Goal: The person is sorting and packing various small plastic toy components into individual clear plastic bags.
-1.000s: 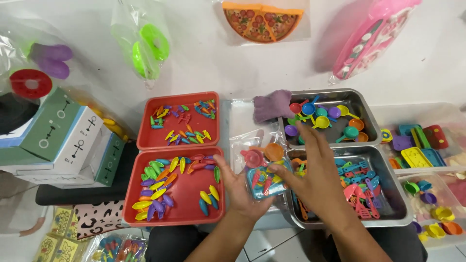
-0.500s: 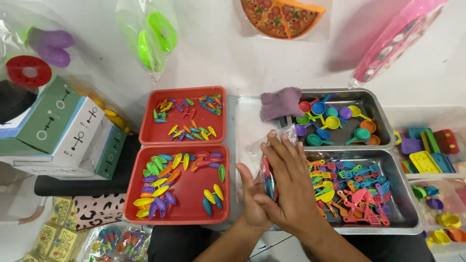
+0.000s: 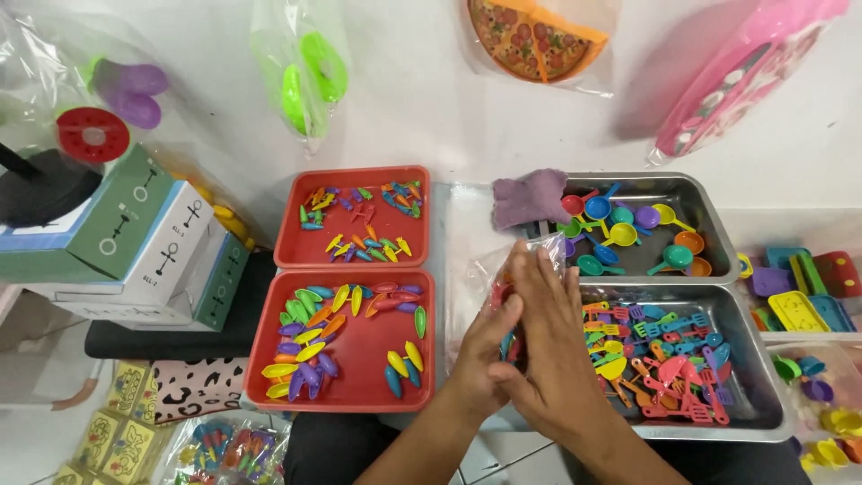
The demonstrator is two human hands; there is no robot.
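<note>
hands: left hand [image 3: 485, 355] & right hand [image 3: 548, 346] pressed together, palms closing flat on a clear plastic bag [image 3: 503, 278] w/ small coloured bits inside; fingers straight, not spread
bag: thin, crinkly, see-through; sits btwn the red trays & the steel trays, near front edge of white tabletop [image 3: 422, 117]
red trays: two, plastic, square, matte; back tray [image 3: 287, 256] w/ tiny mixed pieces, front tray [image 3: 260, 395] w/ glossy leaf-shaped pieces, yellow/purple/green/orange
steel trays: two, shiny metal, rectangular; back tray [image 3: 718, 229] w/ round toy spoons, front tray [image 3: 754, 422] w/ flat toy utensils, pink/blue/orange
cloth: purple, soft, lies over back steel tray's left rim [image 3: 530, 198]
boxes: left side, cardboard, green/white/blue w/ plain line drawings [image 3: 153, 242]
packages up top: clear bags — green toy [image 3: 310, 76], orange pizza toy [image 3: 530, 36], pink flat toy [image 3: 745, 76]
floor packs: yellow printed boxes, lower left [image 3: 117, 422]
</note>
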